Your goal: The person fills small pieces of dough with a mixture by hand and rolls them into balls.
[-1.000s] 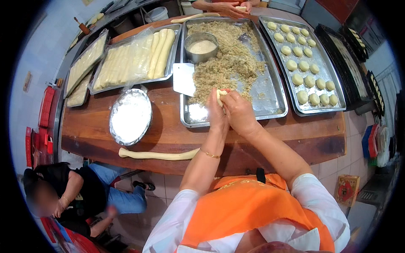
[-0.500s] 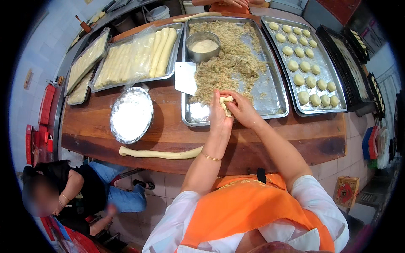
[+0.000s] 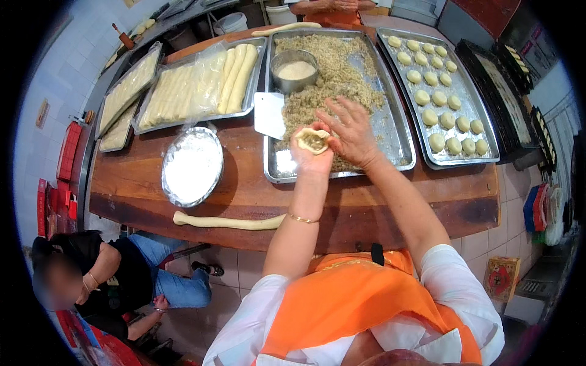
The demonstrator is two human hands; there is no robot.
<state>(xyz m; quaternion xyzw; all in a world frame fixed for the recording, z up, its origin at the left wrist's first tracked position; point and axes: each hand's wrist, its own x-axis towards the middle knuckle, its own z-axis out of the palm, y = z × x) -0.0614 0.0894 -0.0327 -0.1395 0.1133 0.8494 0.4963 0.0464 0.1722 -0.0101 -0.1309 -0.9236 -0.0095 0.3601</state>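
My left hand (image 3: 314, 162) is cupped around a small dough wrapper (image 3: 303, 138), shaped like an open cup, with crumbly brownish filling showing inside its pale rim. Close on its right, my right hand (image 3: 355, 135) has its fingers stretched out and apart, the thumb side at or against the wrapper's edge; whether it touches cannot be made out. Both hands are above the near part of a large metal tray (image 3: 401, 160) of crumbly filling (image 3: 332, 61). A round metal tin (image 3: 295, 80) and a white flat scraper (image 3: 269, 114) rest in that tray.
Rows of round dough balls sit on a tray (image 3: 455, 160) at the right. Left are a tray of dough logs (image 3: 241, 76) under plastic and a bowl of white flour (image 3: 192, 165). A dough rope (image 3: 229, 222) lies near the table's front edge. A person (image 3: 122, 274) sits at lower left.
My right hand has come off the dough and spread its fingers. The left hand has turned palm up and shifted slightly left, so the cup's filling shows.
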